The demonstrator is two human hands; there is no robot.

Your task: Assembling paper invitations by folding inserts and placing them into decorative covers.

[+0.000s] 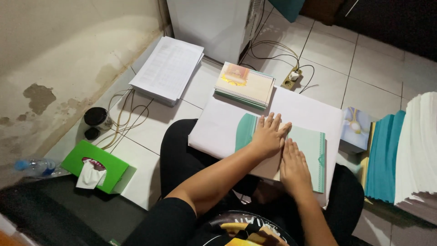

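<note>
Left hand (268,135) and right hand (293,165), both flat, fingers spread, pressing teal-and-cream paper card (314,150); card's long axis left-right, directly beneath palms, atop white sheet (218,127).

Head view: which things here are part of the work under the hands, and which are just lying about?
In hand: left hand and right hand pressing flat on the teal-edged card, over large white sheets.

Lying about: green tissue box, water bottle, dark jar, power strip.
</note>
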